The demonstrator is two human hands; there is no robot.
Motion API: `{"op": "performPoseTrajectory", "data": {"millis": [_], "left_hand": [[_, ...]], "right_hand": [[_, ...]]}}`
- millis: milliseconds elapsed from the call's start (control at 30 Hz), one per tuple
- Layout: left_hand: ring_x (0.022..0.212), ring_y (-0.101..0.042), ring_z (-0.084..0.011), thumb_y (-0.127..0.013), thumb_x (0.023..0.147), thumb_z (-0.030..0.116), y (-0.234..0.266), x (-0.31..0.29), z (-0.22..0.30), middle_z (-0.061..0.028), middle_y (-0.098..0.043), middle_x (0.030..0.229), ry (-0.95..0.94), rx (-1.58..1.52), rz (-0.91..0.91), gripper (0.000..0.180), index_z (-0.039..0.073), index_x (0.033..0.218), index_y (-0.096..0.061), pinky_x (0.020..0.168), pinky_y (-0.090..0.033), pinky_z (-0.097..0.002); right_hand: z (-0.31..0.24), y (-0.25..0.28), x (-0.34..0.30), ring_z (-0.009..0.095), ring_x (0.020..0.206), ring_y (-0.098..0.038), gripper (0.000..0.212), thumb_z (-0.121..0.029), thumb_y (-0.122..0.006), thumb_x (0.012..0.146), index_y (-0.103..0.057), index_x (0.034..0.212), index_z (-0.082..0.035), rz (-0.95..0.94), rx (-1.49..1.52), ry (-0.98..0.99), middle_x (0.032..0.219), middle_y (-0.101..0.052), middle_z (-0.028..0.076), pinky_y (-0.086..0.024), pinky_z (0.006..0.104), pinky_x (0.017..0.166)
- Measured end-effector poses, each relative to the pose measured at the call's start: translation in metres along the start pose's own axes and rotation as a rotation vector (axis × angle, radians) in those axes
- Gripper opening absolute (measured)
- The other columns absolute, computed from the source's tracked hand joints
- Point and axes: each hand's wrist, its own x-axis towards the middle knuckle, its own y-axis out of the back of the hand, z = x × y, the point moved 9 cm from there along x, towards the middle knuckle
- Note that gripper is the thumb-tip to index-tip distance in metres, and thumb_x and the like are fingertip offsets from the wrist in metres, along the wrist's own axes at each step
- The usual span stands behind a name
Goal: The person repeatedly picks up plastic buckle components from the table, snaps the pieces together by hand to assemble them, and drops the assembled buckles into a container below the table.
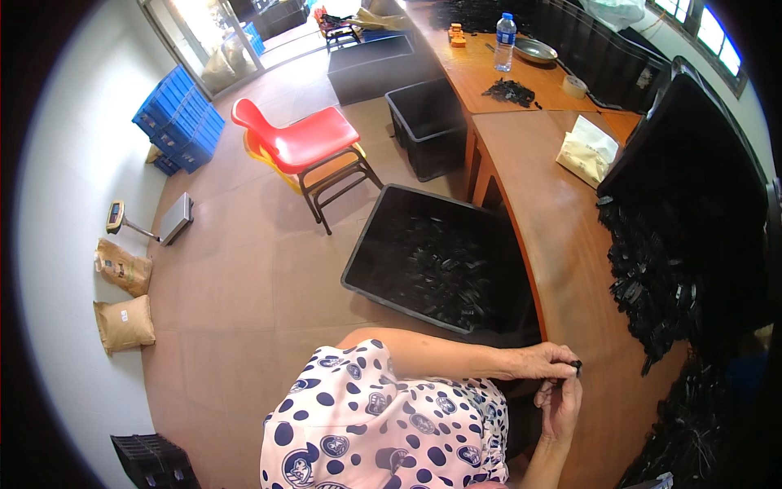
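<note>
My left hand (541, 361) reaches across over the table edge, thumb and fingers pinched on a small black plastic piece (577, 367). My right hand (560, 407) comes up from below, its fingertips closed on the same piece. The piece is mostly covered by the fingers, so its exact kind does not show. To the right on the brown table (562, 277) lies a heap of black plastic pieces (652, 285), spilling from a tipped black crate (700, 138). A large black bin (383, 196), left of the table, holds many similar loose pieces (444, 273).
Farther along the table are a paper bag (588, 151), a tape roll (574, 86), a water bottle (505, 42), a metal dish (536, 51) and a small black pile (511, 92). A red chair (314, 138), another black bin (423, 122), blue crates (179, 118) and a scale (173, 218) stand on the floor.
</note>
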Motion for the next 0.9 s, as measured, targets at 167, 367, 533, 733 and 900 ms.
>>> {"op": "performPoseTrajectory", "data": {"millis": [167, 367, 533, 733, 900], "left_hand": [[0.073, -0.065, -0.0189, -0.052, 0.096, 0.025, 0.006, -0.033, -0.007, -0.0111, -0.059, 0.101, 0.175, -0.196, -0.073, 0.038, -0.001, 0.122, -0.049, 0.067, -0.055, -0.0291], [0.113, -0.050, -0.0195, -0.055, 0.090, 0.009, 0.029, -0.052, 0.011, -0.0094, -0.052, 0.122, 0.056, 0.088, 0.136, 0.035, 0.002, 0.124, -0.054, 0.098, -0.040, -0.0293], [0.088, -0.058, -0.0166, -0.062, 0.091, 0.021, 0.012, -0.057, 0.043, -0.0095, -0.049, 0.115, -0.345, 0.319, 0.022, 0.028, 0.001, 0.112, -0.061, 0.082, -0.049, -0.0282], [0.089, -0.060, -0.0124, -0.061, 0.090, 0.016, -0.008, -0.068, 0.021, -0.0049, -0.063, 0.094, -0.047, 0.458, -0.027, 0.021, 0.001, 0.105, -0.062, 0.082, -0.050, -0.0277], [0.081, -0.059, -0.0083, -0.064, 0.090, 0.016, -0.017, -0.080, 0.011, -0.0030, -0.063, 0.089, -0.012, 0.389, -0.013, 0.019, -0.001, 0.097, -0.062, 0.077, -0.049, -0.0232]], "right_hand": [[0.015, -0.027, -0.002, 0.012, 0.054, -0.053, 0.037, -0.040, -0.048, 0.097, -0.052, 0.105, -0.003, 0.054, -0.031, -0.024, 0.076, -0.055, 0.003, -0.044, 0.0245, 0.044], [0.012, -0.049, -0.007, 0.010, 0.059, -0.053, 0.033, -0.034, -0.047, 0.098, -0.053, 0.105, -0.003, 0.065, -0.156, 0.108, 0.075, -0.054, 0.002, -0.043, 0.0227, 0.053], [-0.004, -0.039, -0.036, 0.008, 0.064, -0.056, 0.026, -0.026, -0.050, 0.098, -0.055, 0.101, -0.001, 0.170, -0.271, 0.149, 0.077, -0.057, 0.003, -0.045, 0.0211, 0.055], [-0.040, -0.052, -0.072, 0.038, 0.082, -0.061, 0.022, -0.012, -0.066, 0.080, -0.052, 0.094, -0.001, 0.208, -1.161, 0.363, 0.088, -0.058, 0.018, -0.050, 0.0415, 0.065], [-0.042, -0.060, -0.098, 0.036, 0.073, -0.062, 0.024, -0.012, -0.069, 0.077, -0.053, 0.092, -0.001, 0.207, -1.325, 0.499, 0.081, -0.056, 0.015, -0.050, 0.0397, 0.061]]}}
